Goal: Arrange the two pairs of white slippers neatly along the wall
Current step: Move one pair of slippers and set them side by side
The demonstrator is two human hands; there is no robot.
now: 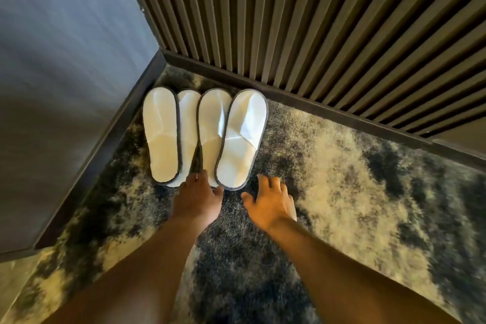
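Observation:
Two pairs of white slippers with grey edging lie side by side on the carpet in the corner, toes toward the slatted wall. The left pair (168,134) overlaps slightly, as does the right pair (231,137). My left hand (197,197) rests at the heels of the two middle slippers, fingers curled down and touching their edges. My right hand (268,200) hovers over the carpet just right of the rightmost slipper's heel, fingers spread and holding nothing.
A dark slatted wall (315,34) runs across the back with a dark baseboard (342,118). A smooth grey panel (65,87) closes the left side. The floor is mottled dark and cream carpet (355,192).

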